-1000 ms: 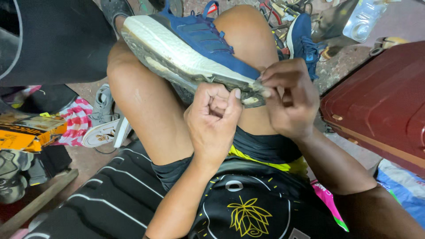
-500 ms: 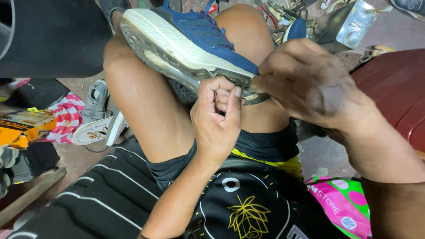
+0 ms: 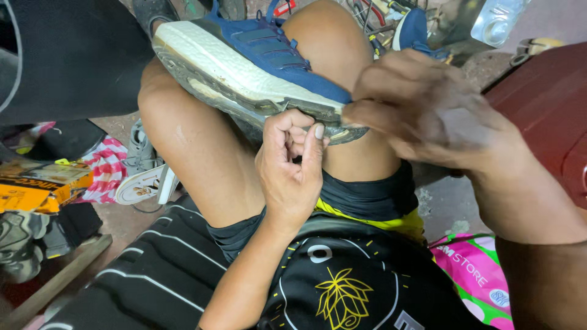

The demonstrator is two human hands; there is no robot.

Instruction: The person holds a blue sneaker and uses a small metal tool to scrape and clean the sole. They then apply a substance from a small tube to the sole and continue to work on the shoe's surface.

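Observation:
A blue sneaker [image 3: 269, 58] with a thick white sole lies sole-side toward me across my bare knees. My left hand [image 3: 292, 168] is curled under the heel end of the sole, thumb raised against the rubber edge. My right hand [image 3: 428, 110] reaches in from the right, and its fingertips pinch the worn dark outsole at the heel. Whether either hand also holds a thread or a tool is hidden by the fingers.
A dark red case [image 3: 550, 104] stands at the right. A second blue shoe [image 3: 413, 30] and a clear plastic bottle [image 3: 498, 21] lie beyond my knees. A white sneaker [image 3: 143, 183], an orange box [image 3: 36, 186] and striped cloth sit at the left. A pink-green bag [image 3: 477, 275] lies lower right.
My right hand has come closer to the camera and now covers the heel from the right. The left hand's fingers have opened slightly under the sole. The shoe stays on my knees.

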